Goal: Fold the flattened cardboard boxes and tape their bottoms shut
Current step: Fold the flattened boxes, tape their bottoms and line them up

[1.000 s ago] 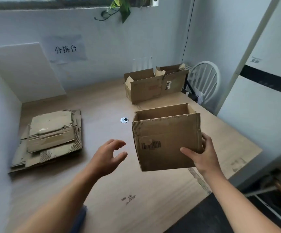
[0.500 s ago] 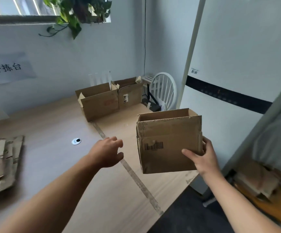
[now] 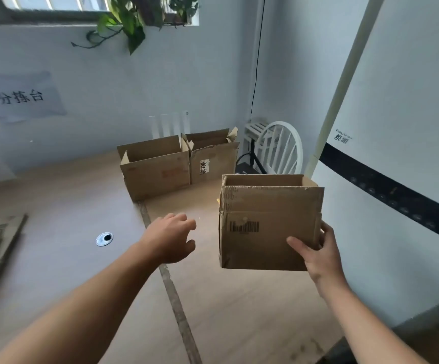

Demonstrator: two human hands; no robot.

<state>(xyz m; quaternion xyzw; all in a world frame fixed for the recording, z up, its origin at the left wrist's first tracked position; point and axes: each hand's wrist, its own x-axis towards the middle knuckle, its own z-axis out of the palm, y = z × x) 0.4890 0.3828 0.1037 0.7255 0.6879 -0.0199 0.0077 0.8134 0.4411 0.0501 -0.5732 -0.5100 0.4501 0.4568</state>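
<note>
Cardboard box in right hand, two boxes beyond

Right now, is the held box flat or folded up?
Folded up, upright: the box shows an open top with standing walls; the right hand grips its lower corner. Taped bottom: cannot tell.

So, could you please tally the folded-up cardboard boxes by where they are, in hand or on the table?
In the right hand: 1, the barcode box.
On the table: 2, the red-marked box and the labelled box, side by side at the back.
Total: 3.
</note>
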